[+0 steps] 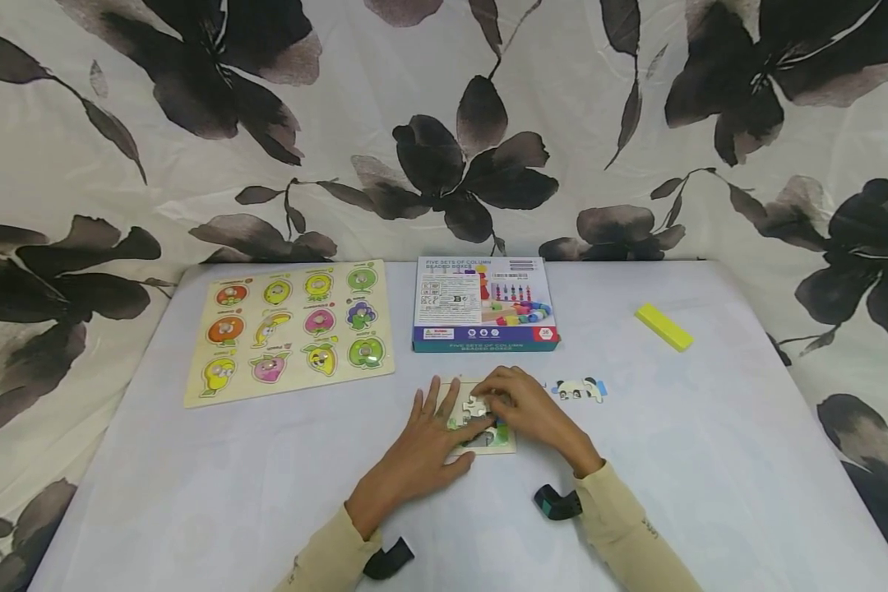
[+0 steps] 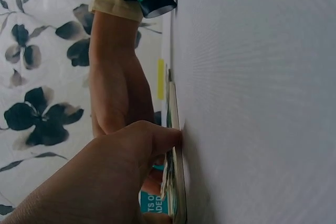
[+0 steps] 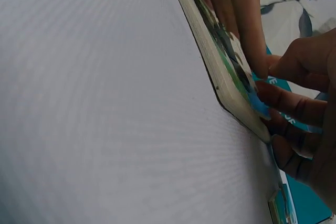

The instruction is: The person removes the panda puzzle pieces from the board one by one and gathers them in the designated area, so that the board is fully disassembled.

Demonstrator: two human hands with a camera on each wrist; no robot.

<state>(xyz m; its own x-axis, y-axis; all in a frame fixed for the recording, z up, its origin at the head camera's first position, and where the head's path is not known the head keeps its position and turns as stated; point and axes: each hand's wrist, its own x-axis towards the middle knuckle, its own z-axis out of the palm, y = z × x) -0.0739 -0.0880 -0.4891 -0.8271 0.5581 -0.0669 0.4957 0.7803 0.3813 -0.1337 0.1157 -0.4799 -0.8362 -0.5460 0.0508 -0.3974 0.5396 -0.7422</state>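
A small wooden jigsaw board (image 1: 505, 444) lies on the white table near the front middle, with both hands on it. My left hand (image 1: 444, 415) lies flat on the board's left part with straight, spread fingers. In the left wrist view its thumb (image 2: 157, 137) touches the board's edge (image 2: 175, 108). My right hand (image 1: 506, 403) bends its fingers over a pale jigsaw piece (image 1: 476, 405) on the board and pinches it. Seen from the right wrist, those curled fingers (image 3: 299, 108) rest on the board's picture face (image 3: 220, 77). A loose black-and-white animal piece (image 1: 579, 389) lies just right of the board.
A blue bead-toy box (image 1: 483, 302) stands behind the board. A fruit peg puzzle (image 1: 289, 329) lies at the left, a yellow block (image 1: 663, 326) at the right. Flowered cloth hangs behind and beside the table (image 1: 710, 460).
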